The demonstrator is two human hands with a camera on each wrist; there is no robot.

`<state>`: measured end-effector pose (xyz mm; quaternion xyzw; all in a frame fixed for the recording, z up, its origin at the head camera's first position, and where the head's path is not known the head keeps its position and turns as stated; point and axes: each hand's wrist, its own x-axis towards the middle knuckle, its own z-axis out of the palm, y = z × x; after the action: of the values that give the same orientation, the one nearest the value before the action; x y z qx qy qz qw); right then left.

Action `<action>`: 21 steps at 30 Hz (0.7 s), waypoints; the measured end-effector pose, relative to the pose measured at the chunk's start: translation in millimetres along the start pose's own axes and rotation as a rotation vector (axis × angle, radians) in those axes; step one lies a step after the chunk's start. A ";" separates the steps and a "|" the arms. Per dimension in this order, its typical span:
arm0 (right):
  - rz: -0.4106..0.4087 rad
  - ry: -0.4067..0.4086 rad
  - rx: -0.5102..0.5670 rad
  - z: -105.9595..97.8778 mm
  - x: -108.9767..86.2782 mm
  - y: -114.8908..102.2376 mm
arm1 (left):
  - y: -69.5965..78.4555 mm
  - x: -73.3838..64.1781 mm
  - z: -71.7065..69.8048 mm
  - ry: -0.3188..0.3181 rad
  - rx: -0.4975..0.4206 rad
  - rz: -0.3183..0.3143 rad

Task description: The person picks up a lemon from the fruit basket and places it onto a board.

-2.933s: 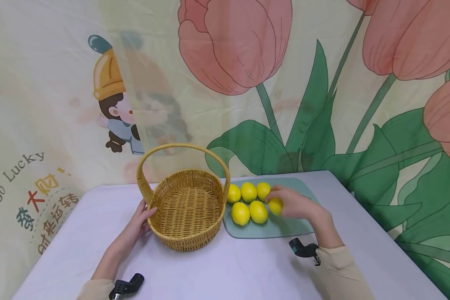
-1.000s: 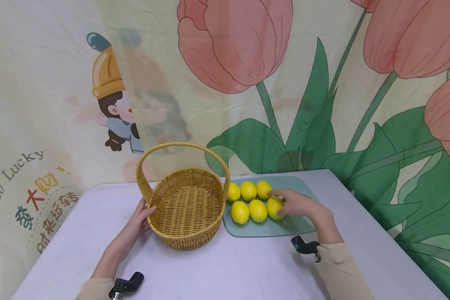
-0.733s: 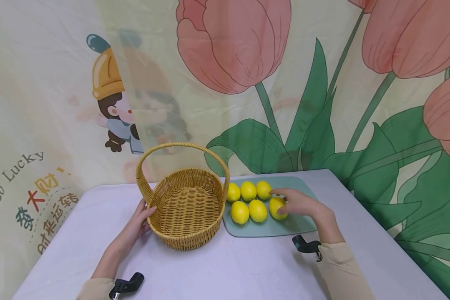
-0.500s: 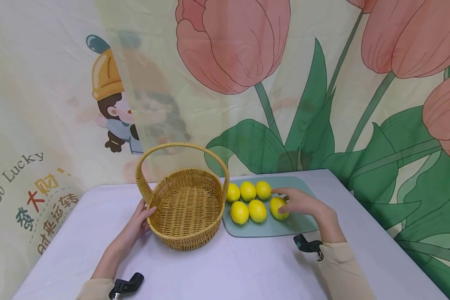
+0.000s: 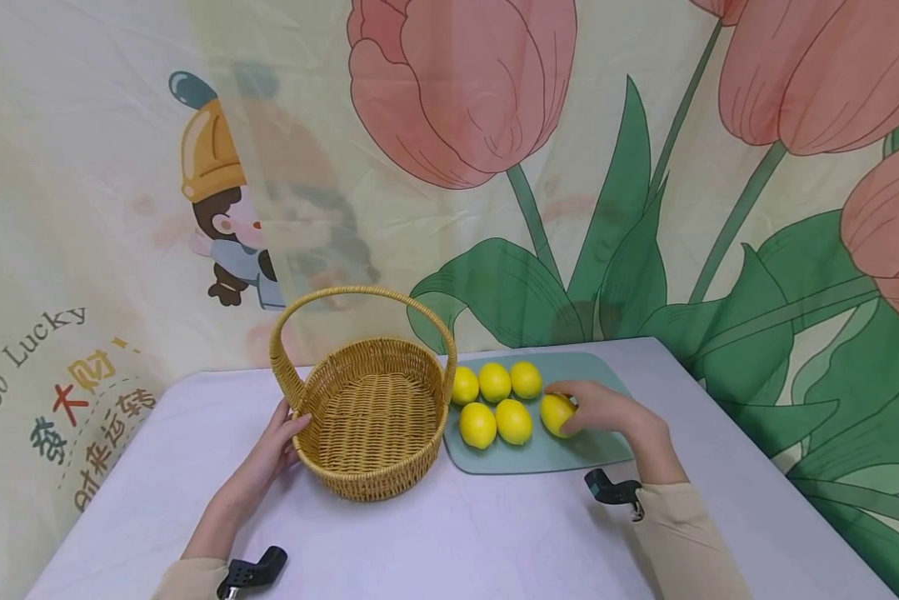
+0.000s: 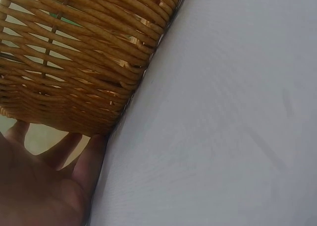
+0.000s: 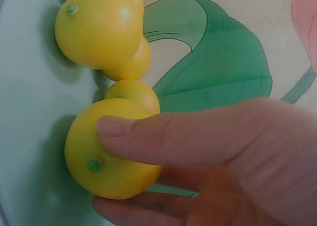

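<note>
A woven basket (image 5: 374, 467) with a tall arched handle stands on the table. My left hand (image 5: 278, 440) holds its left side, thumb over the rim; in the left wrist view the fingers (image 6: 62, 149) touch the outer wall. To the right, several yellow lemons (image 5: 513, 422) sit in two rows on a blue-green tray (image 5: 471, 462). My right hand (image 5: 602, 408) grips the rightmost front lemon (image 5: 556, 414), which sits slightly apart from the others. In the right wrist view the thumb (image 7: 148, 137) lies across this lemon, with other fingers at its far side.
A white cloth (image 5: 449, 533) covers the table. Behind it hangs a curtain (image 5: 419, 233) printed with tulips and a cartoon figure. The basket's right side stands close against the tray's left end, partly overlapping it in view.
The lemon at my right hand has shifted a little to the right, away from its neighbours, and turned slightly. My right fingers have closed in on it. Left hand and basket stay put.
</note>
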<state>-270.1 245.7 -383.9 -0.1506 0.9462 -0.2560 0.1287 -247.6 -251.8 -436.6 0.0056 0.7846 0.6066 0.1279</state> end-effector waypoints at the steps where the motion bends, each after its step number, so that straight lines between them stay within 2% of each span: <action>1: -0.005 0.004 0.004 0.7 0.3 0.0 | -0.2 0.3 0.0 0.001 -0.002 0.000; 7: -0.044 0.016 0.021 5.0 3.7 0.7 | 0.1 0.2 0.5 0.003 -0.002 -0.004; 15: -0.030 0.045 0.072 8.6 8.1 1.2 | 0.3 0.0 -0.3 -0.001 -0.003 -0.003; 21: -0.007 0.034 0.097 7.4 8.5 0.3 | -0.3 0.0 -0.5 0.002 -0.003 -0.005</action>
<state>-275.6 239.6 -391.7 -0.1431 0.9341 -0.3048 0.1187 -247.6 -252.3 -436.8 0.0030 0.7839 0.6075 0.1285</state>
